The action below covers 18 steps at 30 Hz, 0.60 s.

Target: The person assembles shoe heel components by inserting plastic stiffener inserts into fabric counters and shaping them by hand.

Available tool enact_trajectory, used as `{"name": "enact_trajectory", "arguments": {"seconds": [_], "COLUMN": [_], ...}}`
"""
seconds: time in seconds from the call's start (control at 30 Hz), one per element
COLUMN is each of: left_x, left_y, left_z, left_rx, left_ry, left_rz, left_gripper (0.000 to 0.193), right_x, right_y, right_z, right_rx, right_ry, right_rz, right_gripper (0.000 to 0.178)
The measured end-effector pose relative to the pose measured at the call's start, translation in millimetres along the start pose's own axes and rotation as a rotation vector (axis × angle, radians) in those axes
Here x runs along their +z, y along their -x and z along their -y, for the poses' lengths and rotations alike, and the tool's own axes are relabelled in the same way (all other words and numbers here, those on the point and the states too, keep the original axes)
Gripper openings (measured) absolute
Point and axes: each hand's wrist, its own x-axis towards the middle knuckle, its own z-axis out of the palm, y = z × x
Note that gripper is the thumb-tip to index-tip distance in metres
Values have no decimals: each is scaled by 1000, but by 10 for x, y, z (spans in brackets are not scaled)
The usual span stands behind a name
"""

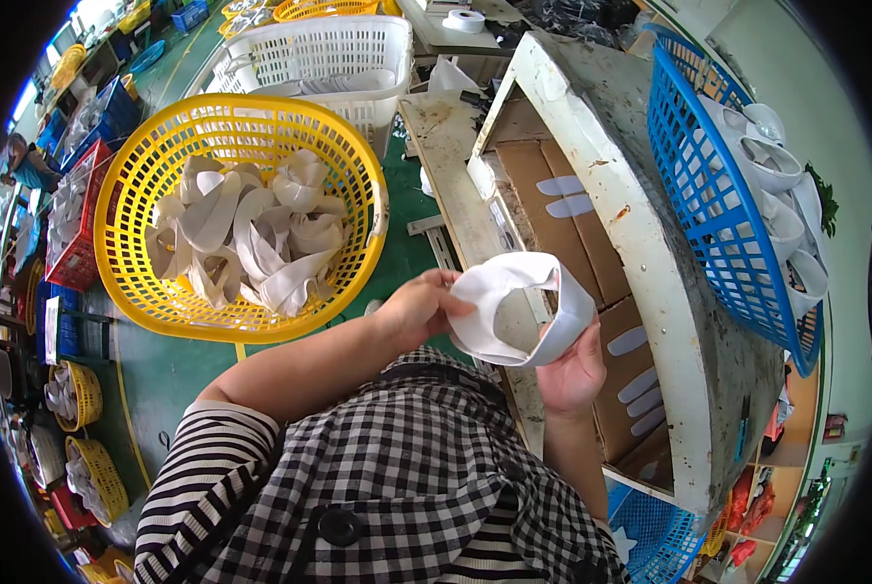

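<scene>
A white shoe upper (492,282), curved into a ring with an opening through its middle, is held up in front of my body. My left hand (419,310) pinches its left edge, thumb on the near face. On the lower right, my right hand (571,372) grips the upper, its fingers partly hidden behind it. To the left, a yellow oval basket (241,336) bears a heap of off-white shoe uppers (251,224). Right behind the held upper stands a worn white metal cabinet (606,161), lined with cardboard (582,253) on which several pale elongated pieces (570,205) lie.
A blue basket (694,185) of white uppers (772,161) leans on the cabinet's right side. Behind the yellow basket is a white crate (378,92). A narrow worktop (446,146) borders the cabinet. Below right sits another blue basket (655,535). More baskets line the far left.
</scene>
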Motion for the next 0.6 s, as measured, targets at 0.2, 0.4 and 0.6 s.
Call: {"name": "enact_trajectory", "arguments": {"seconds": [0.2,0.4,0.6], "left_x": [-232,-148,-152], "left_y": [68,68,-162], "left_z": [94,-130,-261], "left_rx": [-89,647,247], "left_ry": [-140,-1031,-866], "left_rz": [-40,-266,-148], "left_gripper": [35,40,22], "right_x": [-29,-53,-15], "right_y": [-42,-157,-230], "right_z": [-175,-275,-364], "right_rx": [121,195,224], "right_ry": [-155,-58,-26], "right_rz": [-40,11,-64], "right_gripper": [39,40,37]}}
